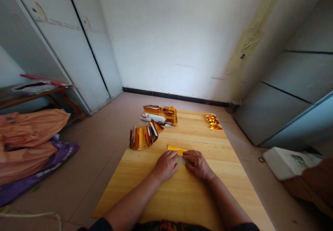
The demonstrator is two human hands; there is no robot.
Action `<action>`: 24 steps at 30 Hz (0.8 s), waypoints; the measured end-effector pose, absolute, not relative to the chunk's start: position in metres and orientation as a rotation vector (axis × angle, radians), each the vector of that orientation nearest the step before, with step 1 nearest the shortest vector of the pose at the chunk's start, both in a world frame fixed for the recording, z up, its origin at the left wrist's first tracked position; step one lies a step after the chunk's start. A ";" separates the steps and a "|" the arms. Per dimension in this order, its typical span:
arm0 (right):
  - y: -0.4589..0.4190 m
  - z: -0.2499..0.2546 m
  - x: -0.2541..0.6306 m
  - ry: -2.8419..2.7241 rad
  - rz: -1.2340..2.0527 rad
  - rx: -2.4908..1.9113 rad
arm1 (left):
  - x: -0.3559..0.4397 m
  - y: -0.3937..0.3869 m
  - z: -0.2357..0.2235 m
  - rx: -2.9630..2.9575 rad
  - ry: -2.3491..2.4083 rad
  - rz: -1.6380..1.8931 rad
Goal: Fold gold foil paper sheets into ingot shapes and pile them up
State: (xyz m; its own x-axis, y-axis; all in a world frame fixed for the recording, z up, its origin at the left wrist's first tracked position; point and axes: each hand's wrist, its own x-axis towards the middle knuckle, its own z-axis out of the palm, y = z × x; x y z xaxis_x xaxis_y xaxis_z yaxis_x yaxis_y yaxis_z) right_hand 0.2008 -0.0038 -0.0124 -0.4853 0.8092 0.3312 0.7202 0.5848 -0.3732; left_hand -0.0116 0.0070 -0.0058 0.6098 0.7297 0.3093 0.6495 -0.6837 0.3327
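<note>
A sheet of gold foil paper (174,148) lies on the wooden table, partly hidden under my fingers. My left hand (168,165) grips its near left part, the fingers curled together. On the right side of the sheet, my right hand (197,163) has its fingers closed on the paper's edge. A pale strip of the paper's underside shows between the two hands. Beyond my left hand stands a curved stack of gold foil sheets (142,137). Farther back lies a second pile of gold foil sheets (154,111) with white edges.
Several folded gold foil pieces (213,122) sit at the table's far right corner. The wooden table (125,186) has a white wall behind it. Orange cloth and a purple bag (62,154) lie at left; a white box (282,161) is at right.
</note>
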 end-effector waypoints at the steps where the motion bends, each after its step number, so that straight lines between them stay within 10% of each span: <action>1: -0.003 -0.013 0.204 -2.341 0.276 -1.193 | -0.013 0.009 -0.006 2.645 1.135 0.631; 24: -0.010 -0.008 0.183 -2.387 -0.039 -1.253 | -0.016 0.017 -0.012 2.672 1.111 0.692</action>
State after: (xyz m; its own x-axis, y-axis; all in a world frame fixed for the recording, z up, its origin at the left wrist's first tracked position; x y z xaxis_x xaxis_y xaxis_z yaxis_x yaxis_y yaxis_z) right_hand 0.1832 -0.0105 -0.0077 -0.4914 0.7765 0.3944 0.7889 0.5887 -0.1762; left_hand -0.0155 0.0174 -0.0117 0.6155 0.7046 0.3530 0.6277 -0.7092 0.3210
